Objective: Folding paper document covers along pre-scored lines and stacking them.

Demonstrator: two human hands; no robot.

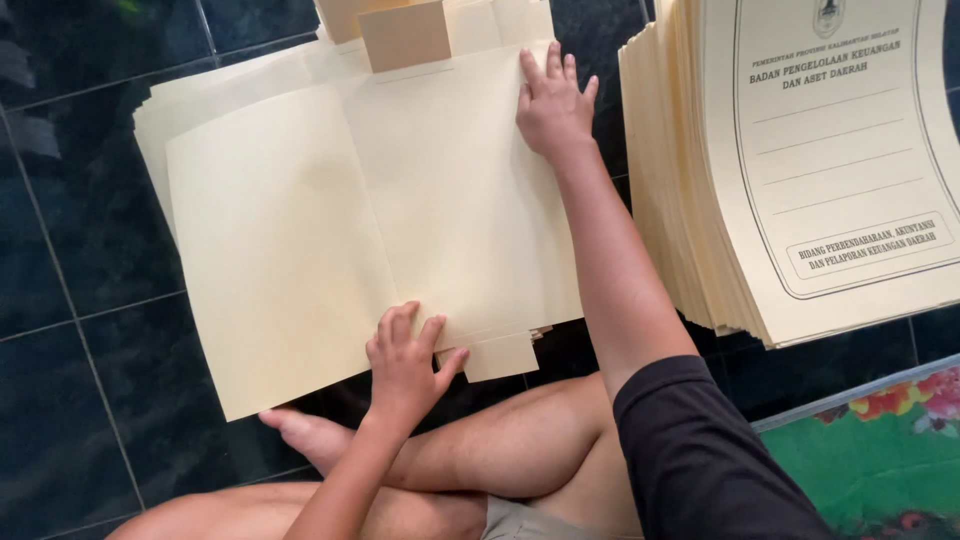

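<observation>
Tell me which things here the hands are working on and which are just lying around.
In hand: open cream folder, pressed flat by left hand and right hand; folder pile beneath it.
Lying about: printed folder stack, flowered green mat, dark tiled floor.

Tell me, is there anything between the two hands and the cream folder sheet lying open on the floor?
Nothing visible is. The left hand lies flat on the near edge of the open cream folder sheet, and the right hand presses on its far right edge, both in direct contact.
</observation>
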